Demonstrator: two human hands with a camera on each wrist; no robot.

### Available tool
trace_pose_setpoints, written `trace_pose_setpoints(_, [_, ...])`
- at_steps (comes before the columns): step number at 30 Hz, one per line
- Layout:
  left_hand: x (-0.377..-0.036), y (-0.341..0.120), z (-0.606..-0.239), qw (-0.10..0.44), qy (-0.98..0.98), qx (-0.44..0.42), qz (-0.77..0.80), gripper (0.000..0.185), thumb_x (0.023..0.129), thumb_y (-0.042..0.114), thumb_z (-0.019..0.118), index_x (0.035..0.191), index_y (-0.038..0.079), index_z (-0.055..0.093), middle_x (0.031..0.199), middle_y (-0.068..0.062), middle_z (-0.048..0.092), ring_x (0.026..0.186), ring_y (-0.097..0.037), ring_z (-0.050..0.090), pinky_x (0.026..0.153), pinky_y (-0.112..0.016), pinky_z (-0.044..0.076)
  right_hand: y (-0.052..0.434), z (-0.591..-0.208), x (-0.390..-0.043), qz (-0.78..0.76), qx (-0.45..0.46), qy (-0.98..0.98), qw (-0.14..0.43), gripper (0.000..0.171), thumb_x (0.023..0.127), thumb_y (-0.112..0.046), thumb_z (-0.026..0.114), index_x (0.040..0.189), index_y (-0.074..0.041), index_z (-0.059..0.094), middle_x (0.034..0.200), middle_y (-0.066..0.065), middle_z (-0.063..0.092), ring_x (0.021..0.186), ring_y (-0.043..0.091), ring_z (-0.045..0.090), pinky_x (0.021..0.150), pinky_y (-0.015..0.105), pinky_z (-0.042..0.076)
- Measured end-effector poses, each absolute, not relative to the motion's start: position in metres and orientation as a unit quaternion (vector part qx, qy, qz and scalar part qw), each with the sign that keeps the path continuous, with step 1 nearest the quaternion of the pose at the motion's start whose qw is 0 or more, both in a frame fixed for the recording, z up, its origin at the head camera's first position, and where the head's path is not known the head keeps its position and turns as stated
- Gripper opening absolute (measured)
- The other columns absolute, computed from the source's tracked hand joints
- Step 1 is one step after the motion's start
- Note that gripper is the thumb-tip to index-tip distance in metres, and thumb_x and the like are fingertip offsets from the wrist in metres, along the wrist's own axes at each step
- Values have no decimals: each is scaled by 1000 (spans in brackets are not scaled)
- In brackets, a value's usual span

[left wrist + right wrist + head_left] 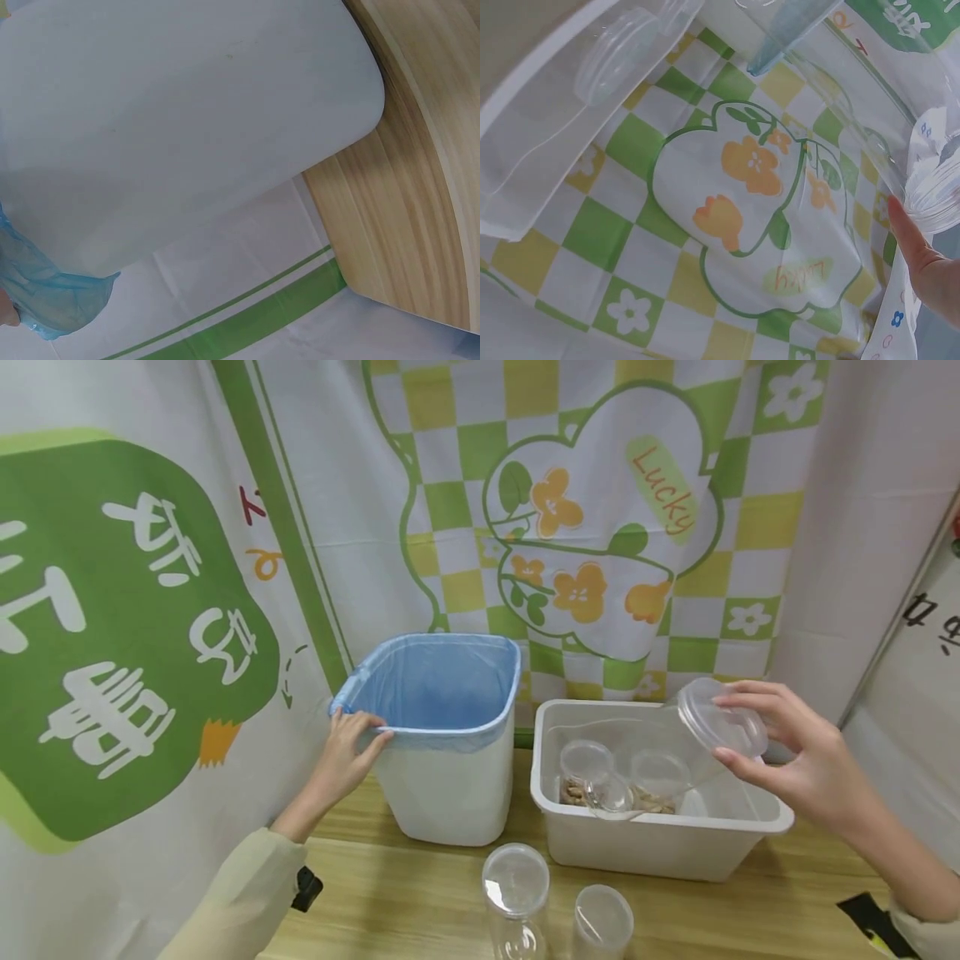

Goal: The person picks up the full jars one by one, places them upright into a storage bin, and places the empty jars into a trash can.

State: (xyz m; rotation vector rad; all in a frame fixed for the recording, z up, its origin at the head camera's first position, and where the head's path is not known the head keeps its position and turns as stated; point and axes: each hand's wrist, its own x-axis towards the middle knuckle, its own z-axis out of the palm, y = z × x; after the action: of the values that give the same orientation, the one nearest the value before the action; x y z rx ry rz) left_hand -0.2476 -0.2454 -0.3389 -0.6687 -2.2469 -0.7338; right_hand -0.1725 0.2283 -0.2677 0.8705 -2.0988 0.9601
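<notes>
My left hand grips the front left rim of a white bin lined with a blue bag. The left wrist view shows the bin wall and the bag's edge. My right hand holds a clear plastic jar by its round end, tilted over a white tub. In the tub lie loose clear lids and a small heap of brown nuts or seeds. The right wrist view shows the jar against a finger.
Two clear lidded jars stand on the wooden table near its front edge. A printed green and white cloth hangs close behind the bin and the tub. A dark object lies at the bottom right.
</notes>
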Motion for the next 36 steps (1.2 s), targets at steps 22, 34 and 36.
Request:
trace_pose_setpoints(22, [-250, -247, -339, 325, -867, -253, -281, 11, 78, 1, 62, 86, -4, 57, 83, -15, 59, 85, -33, 50, 100, -61, 5, 159, -219, -229, 449, 282, -764, 368, 43, 71, -2, 69, 112, -7, 58, 113, -2, 53, 106, 17, 51, 77, 17, 47])
trace_pose_setpoints(34, [-250, -247, -338, 322, -866, -251, -287, 11, 78, 1, 61, 86, -4, 57, 84, -16, 59, 86, -33, 50, 101, -60, 4, 109, -216, -260, 483, 294, -740, 364, 39, 75, -11, 69, 112, -6, 57, 108, 11, 51, 100, 20, 50, 78, 35, 50])
trace_pose_setpoints(36, [-250, -247, -339, 323, -866, -252, -286, 11, 78, 1, 61, 87, -4, 57, 84, -16, 59, 85, -33, 50, 101, -60, 5, 100, -217, -265, 482, 298, -742, 359, 39, 75, -13, 69, 111, -6, 57, 109, 12, 51, 102, 21, 49, 80, 39, 48])
